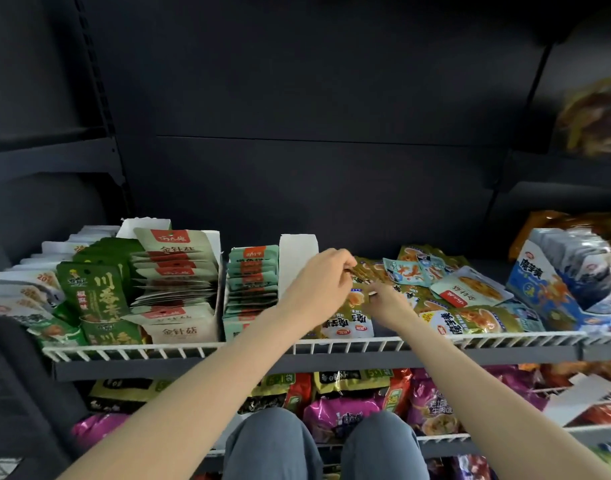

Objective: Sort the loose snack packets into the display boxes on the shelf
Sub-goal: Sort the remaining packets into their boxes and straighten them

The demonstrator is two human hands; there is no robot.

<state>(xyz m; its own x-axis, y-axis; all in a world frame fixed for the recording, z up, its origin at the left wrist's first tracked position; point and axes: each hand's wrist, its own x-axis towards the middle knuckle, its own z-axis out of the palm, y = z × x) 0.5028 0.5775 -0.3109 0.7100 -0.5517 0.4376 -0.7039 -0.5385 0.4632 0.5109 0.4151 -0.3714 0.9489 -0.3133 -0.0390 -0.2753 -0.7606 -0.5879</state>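
Loose snack packets [449, 289], olive-yellow, light blue and white, lie in a heap on the wire-fronted shelf [349, 344], right of centre. My left hand [321, 289] hovers over the heap's left end, its fingertips pinched on an olive packet [361, 270]. My right hand [389, 303] sits just beside it, fingers closed on the corner of another olive packet [356, 303]. Left of my hands stand white display boxes: one with mint-and-orange packets [252, 285], one with beige-and-red packets [179, 285]. A blue display box [539, 289] stands at the right.
Green packets [96, 292] and grey-white ones [23, 296] fill the shelf's left end. The lower shelf holds purple and dark bags [345, 410]. My knees [318, 445] are below. The shelf's dark back panel [314, 168] rises behind; more bags [595, 116] sit upper right.
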